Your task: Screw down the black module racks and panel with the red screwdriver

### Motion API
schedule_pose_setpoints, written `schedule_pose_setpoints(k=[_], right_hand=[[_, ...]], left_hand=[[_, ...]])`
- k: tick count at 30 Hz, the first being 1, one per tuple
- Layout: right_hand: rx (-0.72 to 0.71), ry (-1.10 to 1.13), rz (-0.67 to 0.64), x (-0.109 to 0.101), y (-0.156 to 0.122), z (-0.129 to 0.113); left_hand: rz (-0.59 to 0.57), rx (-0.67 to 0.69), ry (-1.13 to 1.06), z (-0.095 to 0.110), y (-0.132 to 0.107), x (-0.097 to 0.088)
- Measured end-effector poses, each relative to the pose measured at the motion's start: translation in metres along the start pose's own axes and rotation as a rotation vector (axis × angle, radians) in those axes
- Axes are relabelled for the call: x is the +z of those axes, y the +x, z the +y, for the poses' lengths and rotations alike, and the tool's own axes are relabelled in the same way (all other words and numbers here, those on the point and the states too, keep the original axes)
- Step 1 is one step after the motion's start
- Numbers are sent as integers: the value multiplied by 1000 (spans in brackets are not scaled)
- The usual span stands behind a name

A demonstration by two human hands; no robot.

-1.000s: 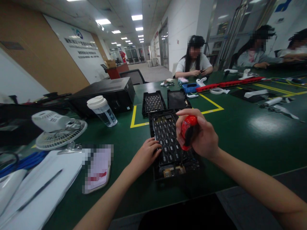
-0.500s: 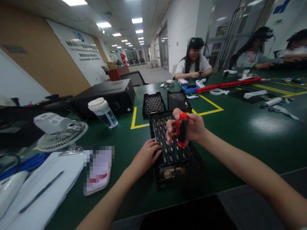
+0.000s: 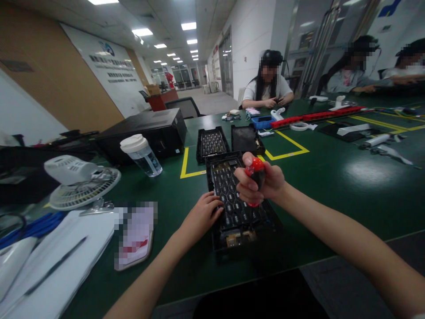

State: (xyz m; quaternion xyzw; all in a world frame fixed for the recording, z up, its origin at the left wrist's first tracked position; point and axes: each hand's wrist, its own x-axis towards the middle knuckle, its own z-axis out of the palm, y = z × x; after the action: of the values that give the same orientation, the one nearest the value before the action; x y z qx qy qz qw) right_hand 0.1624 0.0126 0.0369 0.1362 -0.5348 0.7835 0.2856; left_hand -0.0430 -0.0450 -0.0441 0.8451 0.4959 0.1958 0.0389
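Note:
A black open case with rows of dark round-ended cells lies in front of me, a gold-coloured part at its near end. My left hand rests on its left edge, fingers stretched out and holding nothing. Above the case's right side, my right hand is wrapped round the red and black handle of a screwdriver, thumb near its top. The handle stands nearly upright. I cannot make out its shaft or tip, so contact with the case cannot be told.
Beyond are a second case with cells and a black cover-like tray. Leftward stand a cup, a fan, a phone and a clipboard with papers. A person sits across the table.
My right hand's fingers have closed more tightly round the screwdriver handle, which has turned and tilted slightly. The left hand stays in place on the case edge.

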Motion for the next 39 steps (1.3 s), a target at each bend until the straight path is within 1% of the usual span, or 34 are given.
schedule_pose_setpoints(k=[5, 10, 14, 22, 28, 39], right_hand=[[-33, -2, 22, 6, -4, 1], [-52, -37, 12, 11, -8, 0], [-73, -55, 38, 12, -10, 0], [-122, -181, 138, 21, -12, 1], [-157, -281, 264, 26, -10, 5], [-293, -484, 448, 36, -9, 8]], left_hand=[[11, 5, 9, -1, 0, 1], [-16, -5, 0, 0, 0, 1], [-19, -6, -5, 0, 0, 1], [0, 12, -5, 0, 0, 1], [7, 15, -4, -1, 0, 2], [8, 19, -6, -1, -1, 2]])
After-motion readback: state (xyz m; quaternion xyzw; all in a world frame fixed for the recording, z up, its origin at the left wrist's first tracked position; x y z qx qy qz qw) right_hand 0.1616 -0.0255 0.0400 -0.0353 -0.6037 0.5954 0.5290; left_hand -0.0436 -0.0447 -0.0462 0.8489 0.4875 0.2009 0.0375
